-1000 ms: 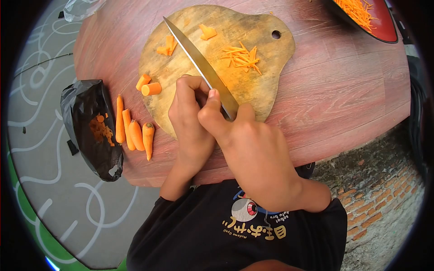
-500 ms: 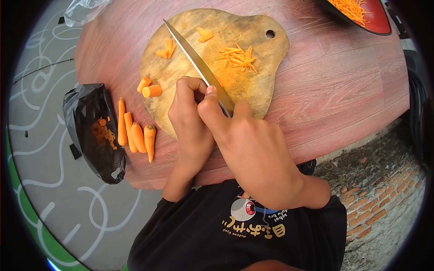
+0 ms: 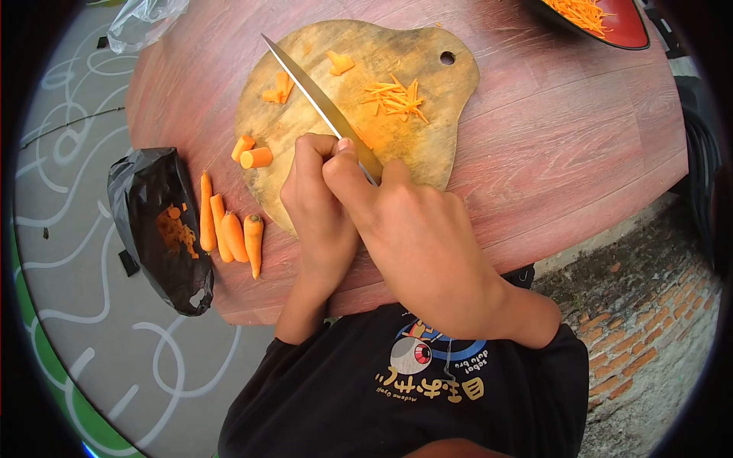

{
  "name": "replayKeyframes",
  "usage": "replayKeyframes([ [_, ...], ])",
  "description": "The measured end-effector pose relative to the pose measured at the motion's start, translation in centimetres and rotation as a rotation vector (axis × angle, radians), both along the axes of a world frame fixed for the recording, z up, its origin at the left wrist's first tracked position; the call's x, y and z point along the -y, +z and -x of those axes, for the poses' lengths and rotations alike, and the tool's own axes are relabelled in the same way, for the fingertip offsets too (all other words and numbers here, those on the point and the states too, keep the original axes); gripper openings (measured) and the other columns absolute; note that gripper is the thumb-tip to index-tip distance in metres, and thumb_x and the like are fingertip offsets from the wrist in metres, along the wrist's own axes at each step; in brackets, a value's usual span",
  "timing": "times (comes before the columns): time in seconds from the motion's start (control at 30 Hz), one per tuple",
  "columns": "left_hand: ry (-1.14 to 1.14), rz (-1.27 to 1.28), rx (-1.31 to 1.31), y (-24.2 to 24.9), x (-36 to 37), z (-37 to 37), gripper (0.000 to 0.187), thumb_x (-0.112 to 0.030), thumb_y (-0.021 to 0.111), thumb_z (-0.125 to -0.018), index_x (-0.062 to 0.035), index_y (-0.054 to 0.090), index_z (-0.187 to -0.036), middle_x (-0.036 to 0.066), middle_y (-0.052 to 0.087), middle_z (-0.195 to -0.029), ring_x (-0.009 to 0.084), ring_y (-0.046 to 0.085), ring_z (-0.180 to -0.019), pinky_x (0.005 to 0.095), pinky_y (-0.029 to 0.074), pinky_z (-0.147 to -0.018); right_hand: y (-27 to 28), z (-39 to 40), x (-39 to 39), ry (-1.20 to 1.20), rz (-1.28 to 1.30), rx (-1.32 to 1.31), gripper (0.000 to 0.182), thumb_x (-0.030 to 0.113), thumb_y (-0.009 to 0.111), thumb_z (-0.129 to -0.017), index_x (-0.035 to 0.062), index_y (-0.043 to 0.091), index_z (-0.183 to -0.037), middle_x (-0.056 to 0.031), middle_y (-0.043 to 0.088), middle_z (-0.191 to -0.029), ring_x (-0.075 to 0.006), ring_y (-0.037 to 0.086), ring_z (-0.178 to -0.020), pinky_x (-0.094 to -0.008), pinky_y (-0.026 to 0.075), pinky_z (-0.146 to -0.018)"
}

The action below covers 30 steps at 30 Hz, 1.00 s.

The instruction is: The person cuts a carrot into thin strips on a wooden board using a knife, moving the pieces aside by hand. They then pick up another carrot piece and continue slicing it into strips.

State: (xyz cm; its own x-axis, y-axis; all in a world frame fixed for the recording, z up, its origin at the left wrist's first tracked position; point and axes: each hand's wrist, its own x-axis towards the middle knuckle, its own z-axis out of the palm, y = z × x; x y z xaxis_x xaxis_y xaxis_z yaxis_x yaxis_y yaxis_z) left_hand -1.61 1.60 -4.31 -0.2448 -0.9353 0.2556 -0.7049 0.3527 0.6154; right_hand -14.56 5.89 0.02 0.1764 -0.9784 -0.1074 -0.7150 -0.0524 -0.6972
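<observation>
My right hand [image 3: 424, 237] is wrapped round the handle end of a kitchen knife [image 3: 309, 91], whose blade slants up and left across a round wooden cutting board [image 3: 427, 156]. My left hand [image 3: 317, 198] is closed against the blade's near side, fingers curled; whatever it holds is hidden. A thin carrot slice [image 3: 364, 137] shows along the blade's far side. Carrot strips [image 3: 395, 99] lie in a small pile right of the knife. Flat carrot slices [image 3: 340, 62] rest above the blade, and others [image 3: 280, 88] to its left. Two carrot chunks [image 3: 256, 157] sit at the board's left edge.
Several peeled carrots [image 3: 234, 237] lie on the reddish wooden table [image 3: 550, 145] left of the board. Beside them, a black plastic bag [image 3: 149, 206] holds orange scraps. At top right stands a red bowl [image 3: 632, 29] of carrot strips; a clear plastic bag [image 3: 145, 23] is at top left.
The whole view has shifted slightly. Relative to the board, the knife tip has swung a little to the left. Both hands keep their grips, and the carrot pieces look the same.
</observation>
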Motion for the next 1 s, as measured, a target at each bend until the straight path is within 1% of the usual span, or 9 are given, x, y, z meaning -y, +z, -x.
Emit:
replayKeyframes([
  [0.17,0.004,-0.004,0.013,0.3,-0.1,0.1,0.015,-0.005,0.063,-0.098,-0.0016,0.051,-0.090,0.011,0.052,-0.070,0.0215,0.051,-0.058,0.0357,0.043,-0.055,0.0,-0.5,0.0,-0.018,-0.035,-0.029,0.041,0.008,0.054,-0.096,0.0075,0.044,-0.136,-0.0233,0.061,-0.084,-0.0378,0.070,-0.066,-0.0453,0.058,-0.053],
  [0.27,0.065,-0.132,-0.030,0.1,-0.2,0.0,0.013,-0.005,0.063,-0.098,-0.0006,0.053,-0.091,0.011,0.054,-0.074,0.0221,0.052,-0.060,0.0353,0.044,-0.056,0.2,-0.9,0.2,-0.032,-0.045,-0.068,0.040,0.009,0.055,-0.096,0.0086,0.046,-0.135,-0.0234,0.062,-0.083,-0.0372,0.071,-0.066,-0.0440,0.058,-0.053],
  [0.33,-0.054,0.104,-0.014,-0.6,0.2,-0.1,0.012,-0.005,0.064,-0.097,0.0002,0.055,-0.093,0.011,0.056,-0.078,0.0225,0.054,-0.062,0.0348,0.044,-0.057,-0.3,-0.9,0.8,-0.028,-0.034,-0.029,0.039,0.009,0.055,-0.096,0.0083,0.046,-0.135,-0.0234,0.062,-0.083,-0.0371,0.071,-0.066,-0.0432,0.058,-0.054],
  [0.43,-0.043,0.105,0.010,-0.5,0.2,-0.2,0.011,-0.005,0.064,-0.097,0.0006,0.056,-0.095,0.011,0.057,-0.082,0.0223,0.056,-0.064,0.0346,0.045,-0.058,-0.7,-0.8,1.0,-0.028,0.003,0.006,0.038,0.009,0.055,-0.096,0.0069,0.047,-0.134,-0.0236,0.062,-0.083,-0.0370,0.071,-0.067,-0.0424,0.058,-0.054],
  [0.73,0.010,0.023,-0.004,0.2,0.0,0.0,0.016,-0.008,0.063,-0.099,-0.0018,0.052,-0.090,0.009,0.055,-0.070,0.0198,0.053,-0.057,0.0347,0.043,-0.055,-0.2,-0.9,0.2,-0.026,0.018,-0.052,0.041,0.007,0.053,-0.096,0.0037,0.044,-0.136,-0.0254,0.062,-0.085,-0.0388,0.071,-0.068,-0.0437,0.058,-0.055],
  [0.87,0.050,-0.035,-0.006,0.2,0.0,-0.1,0.017,-0.008,0.063,-0.099,-0.0019,0.051,-0.090,0.010,0.055,-0.070,0.0200,0.053,-0.058,0.0353,0.043,-0.055,-0.3,-1.0,0.3,-0.018,-0.003,-0.058,0.040,0.007,0.053,-0.096,0.0047,0.044,-0.136,-0.0255,0.063,-0.085,-0.0389,0.071,-0.069,-0.0436,0.058,-0.055],
  [0.9,0.018,0.014,-0.024,-0.2,0.2,-0.2,0.017,-0.008,0.063,-0.099,-0.0018,0.051,-0.090,0.010,0.055,-0.070,0.0201,0.052,-0.058,0.0355,0.043,-0.055,-0.6,-1.1,0.5,-0.013,-0.002,-0.058,0.040,0.007,0.053,-0.096,0.0047,0.044,-0.136,-0.0255,0.063,-0.085,-0.0389,0.071,-0.069,-0.0436,0.058,-0.055],
  [0.97,-0.011,0.062,-0.038,-0.5,0.3,-0.3,0.017,-0.008,0.063,-0.099,-0.0016,0.051,-0.090,0.010,0.054,-0.070,0.0201,0.052,-0.058,0.0356,0.043,-0.055,-1.3,-1.5,0.8,-0.048,0.160,-0.164,0.048,0.013,0.064,-0.091,0.0097,0.051,-0.137,-0.0124,0.065,-0.076,-0.0192,0.071,-0.063,-0.0286,0.057,-0.051],
  [1.0,-0.009,0.071,-0.057,-0.5,0.4,-0.3,0.016,-0.008,0.063,-0.099,-0.0013,0.051,-0.091,0.011,0.055,-0.071,0.0201,0.052,-0.059,0.0356,0.043,-0.055,-1.2,-1.5,0.9,-0.046,0.165,-0.164,0.048,0.013,0.064,-0.091,0.0097,0.051,-0.137,-0.0124,0.065,-0.076,-0.0192,0.071,-0.063,-0.0286,0.057,-0.051],
])
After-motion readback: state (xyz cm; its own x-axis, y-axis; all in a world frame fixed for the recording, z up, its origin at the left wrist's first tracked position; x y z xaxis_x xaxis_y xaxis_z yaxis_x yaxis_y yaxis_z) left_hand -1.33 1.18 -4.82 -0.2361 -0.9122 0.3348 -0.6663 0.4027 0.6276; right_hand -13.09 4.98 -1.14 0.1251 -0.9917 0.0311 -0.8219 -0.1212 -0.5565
